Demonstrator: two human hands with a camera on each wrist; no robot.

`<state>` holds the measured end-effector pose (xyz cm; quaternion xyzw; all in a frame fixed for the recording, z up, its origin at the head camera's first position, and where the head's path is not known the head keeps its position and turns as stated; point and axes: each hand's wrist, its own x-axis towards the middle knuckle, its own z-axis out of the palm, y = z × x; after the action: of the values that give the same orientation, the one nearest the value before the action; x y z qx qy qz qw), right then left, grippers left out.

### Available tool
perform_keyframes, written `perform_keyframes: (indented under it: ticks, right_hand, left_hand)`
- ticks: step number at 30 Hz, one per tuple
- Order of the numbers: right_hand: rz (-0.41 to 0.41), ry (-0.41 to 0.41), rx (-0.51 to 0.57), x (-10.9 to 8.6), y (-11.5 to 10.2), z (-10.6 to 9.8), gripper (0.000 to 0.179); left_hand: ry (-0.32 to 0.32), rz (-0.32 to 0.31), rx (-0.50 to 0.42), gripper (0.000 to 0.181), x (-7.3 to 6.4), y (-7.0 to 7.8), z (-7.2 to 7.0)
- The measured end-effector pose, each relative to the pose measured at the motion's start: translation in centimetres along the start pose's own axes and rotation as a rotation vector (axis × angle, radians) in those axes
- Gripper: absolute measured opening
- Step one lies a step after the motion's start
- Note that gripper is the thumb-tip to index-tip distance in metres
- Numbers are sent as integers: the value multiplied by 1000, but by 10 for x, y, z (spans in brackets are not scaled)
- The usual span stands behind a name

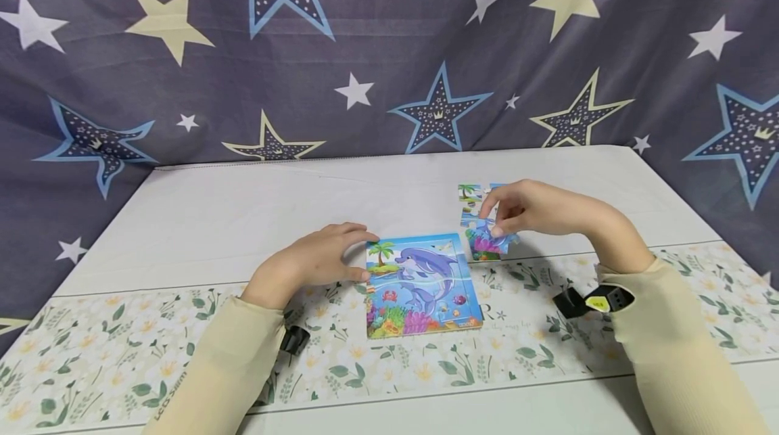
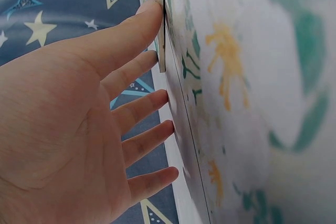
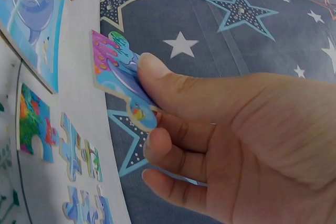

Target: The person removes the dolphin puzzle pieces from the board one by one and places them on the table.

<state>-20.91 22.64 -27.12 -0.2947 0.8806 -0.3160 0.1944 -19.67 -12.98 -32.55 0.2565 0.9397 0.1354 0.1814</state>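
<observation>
A square dolphin picture board [image 1: 420, 286] lies on the table, with a palm tree, a crab and coral on it. My left hand [image 1: 322, 256] rests at its left edge, thumb and index finger touching the rim and the other fingers spread. My right hand [image 1: 535, 212] pinches a jigsaw piece [image 3: 118, 74] between thumb and fingers. This piece shows pink coral, blue water and a small yellow fish, and is raised above the table. Beneath and behind the right hand lie several loose jigsaw pieces [image 3: 37, 124], partly hidden in the head view.
A white table [image 1: 274, 198] carries a flowered band [image 1: 152, 347] across its near part. A dark cloth [image 1: 377, 36] with stars hangs behind and at the sides. Both wrists wear a small black device [image 1: 599, 301].
</observation>
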Motion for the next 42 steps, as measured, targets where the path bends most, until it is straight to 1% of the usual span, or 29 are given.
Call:
perform_keyframes:
  ticks: [7,15,22,30,37,42]
  right_hand:
    - [23,17,11,-1,4,-3,17]
    - [61,52,-31,-1,10,-6,17]
    - [70,71,-50,-4,15,-10,17]
    - [92,126,-62,-7,22,-11,16]
    - [132,134,-68,-9,32,-13,18]
    - [159,119,-33,-7,40,-12,22]
  left_hand:
    - [2,0,-1,68,-1,-1,0]
    - [0,-1,-4,68,-1,-3,0]
    - [-1,-1,-2,68,-1,-2,0]
    - [-2,4,-11,67,-1,0,-1]
    - [-2,-2,-5,67,0,-1,1]
    - [2,3,-2,67,1,-1,1]
